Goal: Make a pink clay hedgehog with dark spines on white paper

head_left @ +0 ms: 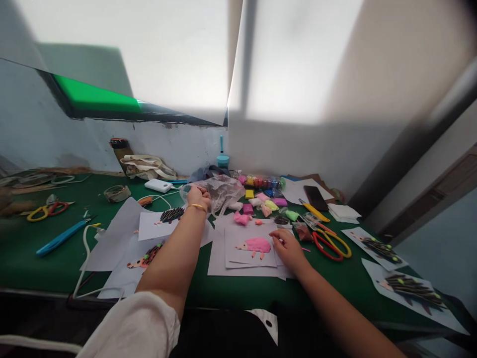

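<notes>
My left hand (200, 197) reaches to the back of the table, its fingers closed on a crumpled clear plastic bag (225, 191). My right hand (288, 250) is by the right edge of a white paper sheet (233, 257), fingers loosely bent, with nothing visible in them. On that sheet is a pink clay hedgehog (257, 245) with a pale snout and small pink feet. Just behind it lie a lump of pink clay (242, 219) and a small orange-pink piece (258, 222). Several coloured clay packets (280, 202) are spread behind my right hand.
Red and yellow scissors (331, 243) and a yellow cutter (315, 211) lie to the right, near a phone (315, 198). Finished hedgehog pictures (410, 288) are at the far right. Left are a blue cutter (63, 237), a white cable (86, 243) and a power bank (158, 186).
</notes>
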`<state>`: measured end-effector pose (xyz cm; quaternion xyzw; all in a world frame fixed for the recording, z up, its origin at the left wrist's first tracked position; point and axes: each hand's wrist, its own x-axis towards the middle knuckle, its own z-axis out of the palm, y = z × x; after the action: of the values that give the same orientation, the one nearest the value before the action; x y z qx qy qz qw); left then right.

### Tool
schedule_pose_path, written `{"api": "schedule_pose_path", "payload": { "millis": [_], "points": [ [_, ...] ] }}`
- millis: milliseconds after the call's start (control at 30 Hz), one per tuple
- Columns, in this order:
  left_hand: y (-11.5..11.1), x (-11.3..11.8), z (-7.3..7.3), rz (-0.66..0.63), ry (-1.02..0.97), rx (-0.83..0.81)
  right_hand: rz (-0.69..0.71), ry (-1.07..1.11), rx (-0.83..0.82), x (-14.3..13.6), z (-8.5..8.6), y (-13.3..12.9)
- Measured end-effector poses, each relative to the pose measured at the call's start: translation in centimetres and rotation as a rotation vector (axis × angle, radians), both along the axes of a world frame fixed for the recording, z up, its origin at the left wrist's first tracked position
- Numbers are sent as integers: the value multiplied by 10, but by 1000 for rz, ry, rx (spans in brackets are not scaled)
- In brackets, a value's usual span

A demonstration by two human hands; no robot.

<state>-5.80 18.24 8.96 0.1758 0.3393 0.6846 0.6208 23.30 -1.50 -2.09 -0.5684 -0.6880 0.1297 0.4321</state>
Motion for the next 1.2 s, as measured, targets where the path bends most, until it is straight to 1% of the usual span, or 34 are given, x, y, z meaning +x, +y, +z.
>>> {"api": "schedule_pose_path", "payload": {
  "millis": [67,133,167,200,233,300,367,433,567,700,833,1000,1200],
  "points": [
    [-25,-1,-7,86,7,28,5,-1,-4,0,-1,0],
    [-55,6,-20,101,43,78,15,-5,-8,-1,-1,0],
    [-70,13,-28,35,172,135,20,-9,-9,-1,-2,0],
    [-84,22,-36,-71,369,172,25,-14,-12,-1,-2,0],
    [-95,31,-44,-207,604,214,27,-19,-15,-1,-2,0],
    [-109,51,-58,-319,750,223,33,-25,-18,-2,-2,0],
    [-110,67,-68,-386,886,236,37,-27,-14,-2,-1,0],
    [-104,76,-73,-420,1040,270,43,-33,-18,-2,-1,0],
    [-87,79,-76,-452,1343,346,54,-50,-39,-1,0,0],
    [-82,79,-77,-473,1567,398,60,-69,-45,-1,-1,1],
    [-84,77,-76,-497,1726,435,69,-95,-63,-1,-2,2],
    [-93,75,-78,-495,1904,417,74,-125,-79,-1,-2,2],
    [-102,73,-76,-497,2018,432,66,-128,-82,-2,-3,2]
  ]
}}
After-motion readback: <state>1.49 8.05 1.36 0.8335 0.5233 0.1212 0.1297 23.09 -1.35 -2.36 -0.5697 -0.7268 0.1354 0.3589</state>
